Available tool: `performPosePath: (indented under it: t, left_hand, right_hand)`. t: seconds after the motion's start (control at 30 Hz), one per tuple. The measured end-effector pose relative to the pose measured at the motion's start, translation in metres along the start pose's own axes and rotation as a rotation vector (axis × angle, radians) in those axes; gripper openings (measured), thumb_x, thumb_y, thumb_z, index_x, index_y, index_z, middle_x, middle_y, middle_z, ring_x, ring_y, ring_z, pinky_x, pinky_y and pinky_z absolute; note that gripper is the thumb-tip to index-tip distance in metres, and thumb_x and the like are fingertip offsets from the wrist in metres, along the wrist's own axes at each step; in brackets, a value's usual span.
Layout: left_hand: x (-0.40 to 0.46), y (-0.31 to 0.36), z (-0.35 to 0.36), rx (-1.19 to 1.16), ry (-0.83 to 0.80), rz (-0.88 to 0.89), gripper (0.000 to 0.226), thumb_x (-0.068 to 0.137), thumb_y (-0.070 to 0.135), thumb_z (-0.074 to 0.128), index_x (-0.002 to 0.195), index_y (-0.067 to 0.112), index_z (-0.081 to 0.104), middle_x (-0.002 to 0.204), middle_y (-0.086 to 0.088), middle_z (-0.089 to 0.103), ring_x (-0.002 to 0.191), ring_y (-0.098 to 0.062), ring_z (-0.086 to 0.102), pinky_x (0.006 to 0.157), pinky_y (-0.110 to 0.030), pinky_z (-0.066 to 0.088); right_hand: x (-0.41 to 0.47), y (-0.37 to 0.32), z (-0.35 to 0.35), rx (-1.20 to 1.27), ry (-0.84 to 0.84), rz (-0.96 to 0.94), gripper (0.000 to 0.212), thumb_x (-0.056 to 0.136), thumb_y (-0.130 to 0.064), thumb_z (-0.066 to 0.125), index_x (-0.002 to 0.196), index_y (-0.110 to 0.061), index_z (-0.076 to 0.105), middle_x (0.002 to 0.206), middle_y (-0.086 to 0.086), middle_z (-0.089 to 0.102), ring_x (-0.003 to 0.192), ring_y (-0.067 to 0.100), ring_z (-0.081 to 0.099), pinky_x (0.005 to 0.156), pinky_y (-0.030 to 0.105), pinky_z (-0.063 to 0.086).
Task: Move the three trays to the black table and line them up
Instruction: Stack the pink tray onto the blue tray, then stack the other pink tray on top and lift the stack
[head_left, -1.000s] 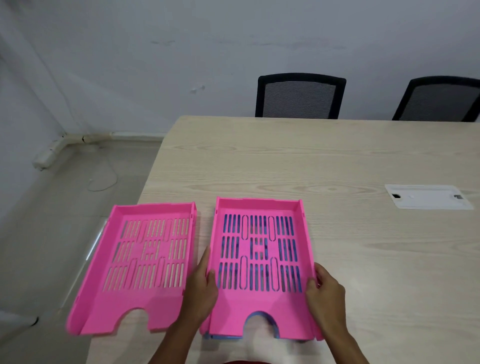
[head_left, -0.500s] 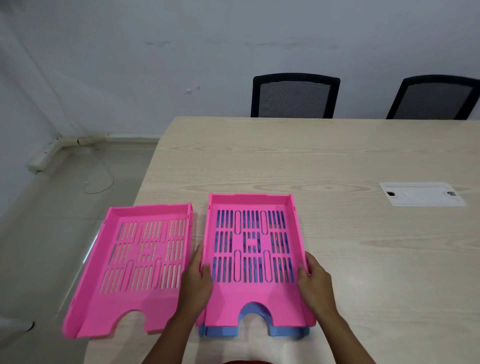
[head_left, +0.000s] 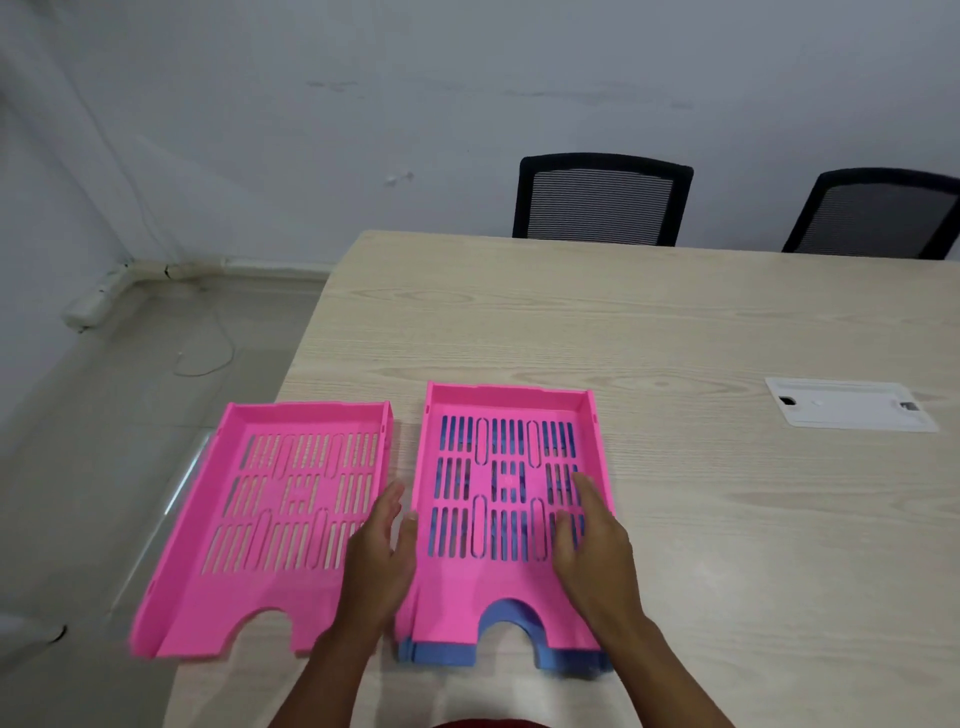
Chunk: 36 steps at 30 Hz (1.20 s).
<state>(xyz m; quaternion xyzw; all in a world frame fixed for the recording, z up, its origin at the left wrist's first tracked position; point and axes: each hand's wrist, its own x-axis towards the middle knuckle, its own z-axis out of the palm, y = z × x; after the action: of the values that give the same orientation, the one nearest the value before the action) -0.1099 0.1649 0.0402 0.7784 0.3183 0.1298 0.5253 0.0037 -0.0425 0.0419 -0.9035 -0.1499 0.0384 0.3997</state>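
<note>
Two pink slotted trays lie on the light wooden table (head_left: 623, 322). The left pink tray (head_left: 280, 519) overhangs the table's left edge. The right pink tray (head_left: 498, 571) sits on top of a blue tray (head_left: 441, 652), whose front edge sticks out below it. My left hand (head_left: 379, 561) hovers between the two pink trays with fingers apart, its thumb by the stacked tray's left wall. My right hand (head_left: 592, 551) lies palm down over that tray's right wall, fingers spread on the slotted floor. No black table is in view.
A white cable hatch (head_left: 847, 410) is set into the table at the right. Two black mesh chairs (head_left: 602, 200) (head_left: 878, 218) stand at the far edge. Grey floor drops away to the left, with a pipe along the wall.
Both hands have let go of the stacked tray's side walls. My right hand slid inward onto the tray and my left hand opened. More of the blue tray shows at the front.
</note>
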Motion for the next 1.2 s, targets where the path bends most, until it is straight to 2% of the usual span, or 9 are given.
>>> performPosePath:
  t: [0.13, 0.27, 0.4, 0.5, 0.67, 0.83, 0.9, 1.03, 1.2]
  left_hand:
    - [0.008, -0.001, -0.027, -0.006, 0.066, 0.004, 0.041, 0.098, 0.007, 0.052, 0.138, 0.013, 0.052, 0.133, -0.001, 0.061, 0.118, -0.012, 0.057, 0.101, -0.028, 0.045]
    - [0.013, -0.015, -0.061, 0.004, 0.167, -0.004, 0.034, 0.097, 0.006, 0.055, 0.129, 0.015, 0.060, 0.119, 0.003, 0.069, 0.103, -0.011, 0.064, 0.095, -0.033, 0.052]
    - [0.016, -0.033, -0.101, 0.032, 0.242, 0.001, 0.033, 0.096, 0.002, 0.054, 0.126, 0.014, 0.061, 0.117, 0.004, 0.068, 0.103, -0.012, 0.064, 0.088, -0.022, 0.050]
    - [0.022, -0.049, -0.134, 0.069, 0.312, 0.002, 0.030, 0.094, -0.001, 0.054, 0.119, 0.011, 0.067, 0.116, 0.002, 0.068, 0.105, -0.013, 0.062, 0.093, -0.030, 0.049]
    - [0.040, -0.091, -0.189, 0.276, 0.426, 0.043, 0.034, 0.081, -0.009, 0.061, 0.109, 0.008, 0.071, 0.116, -0.012, 0.067, 0.113, -0.028, 0.060, 0.102, -0.032, 0.041]
    - [0.045, -0.135, -0.215, 0.166, 0.278, -0.361, 0.051, 0.092, 0.010, 0.061, 0.140, 0.001, 0.049, 0.144, -0.022, 0.050, 0.132, -0.037, 0.049, 0.110, -0.043, 0.037]
    - [0.042, -0.144, -0.216, 0.082, 0.171, -0.449, 0.047, 0.096, 0.016, 0.057, 0.141, 0.007, 0.050, 0.135, -0.018, 0.060, 0.119, -0.034, 0.058, 0.098, -0.041, 0.045]
    - [0.039, -0.148, -0.217, 0.005, 0.140, -0.414, 0.036, 0.098, 0.014, 0.050, 0.133, 0.012, 0.059, 0.107, -0.009, 0.066, 0.099, -0.029, 0.062, 0.081, -0.036, 0.048]
    - [0.035, -0.127, -0.231, -0.118, 0.151, -0.328, 0.018, 0.099, 0.014, 0.052, 0.107, 0.025, 0.065, 0.092, 0.001, 0.070, 0.096, -0.031, 0.067, 0.080, -0.039, 0.052]
  right_hand:
    - [0.007, -0.033, 0.024, 0.032, -0.044, -0.067, 0.045, 0.097, -0.016, 0.056, 0.142, -0.010, 0.057, 0.140, 0.009, 0.064, 0.125, 0.026, 0.064, 0.109, 0.034, 0.047]
    - [0.011, -0.075, 0.060, 0.024, -0.155, -0.196, 0.042, 0.095, -0.013, 0.057, 0.135, -0.002, 0.063, 0.136, 0.013, 0.067, 0.126, 0.026, 0.063, 0.111, 0.031, 0.043]
    - [0.012, -0.121, 0.103, 0.035, -0.270, -0.257, 0.039, 0.095, -0.014, 0.055, 0.131, -0.002, 0.064, 0.126, 0.014, 0.072, 0.116, 0.026, 0.069, 0.104, 0.027, 0.048]
    - [0.008, -0.148, 0.136, 0.025, -0.357, -0.246, 0.043, 0.097, -0.014, 0.054, 0.139, -0.003, 0.057, 0.135, 0.015, 0.066, 0.124, 0.028, 0.063, 0.108, 0.028, 0.044]
    - [0.001, -0.163, 0.182, -0.045, -0.482, -0.106, 0.064, 0.096, -0.013, 0.055, 0.154, 0.002, 0.030, 0.158, 0.018, 0.038, 0.147, 0.031, 0.035, 0.119, 0.026, 0.020]
    - [-0.004, -0.159, 0.207, -0.048, -0.411, 0.148, 0.078, 0.092, -0.014, 0.061, 0.156, 0.002, 0.018, 0.164, 0.014, 0.025, 0.149, 0.034, 0.030, 0.123, 0.037, 0.026]
    - [-0.003, -0.152, 0.215, -0.041, -0.367, 0.251, 0.072, 0.089, -0.013, 0.062, 0.150, 0.001, 0.027, 0.154, 0.018, 0.037, 0.140, 0.038, 0.042, 0.117, 0.046, 0.041]
    - [-0.007, -0.146, 0.216, 0.000, -0.420, 0.340, 0.055, 0.097, -0.003, 0.052, 0.149, 0.001, 0.034, 0.135, 0.021, 0.060, 0.111, 0.034, 0.066, 0.087, 0.033, 0.056]
    - [-0.008, -0.167, 0.197, 0.180, -0.304, 0.230, 0.043, 0.097, -0.013, 0.053, 0.140, -0.012, 0.054, 0.130, 0.009, 0.069, 0.114, 0.028, 0.068, 0.102, 0.048, 0.055]
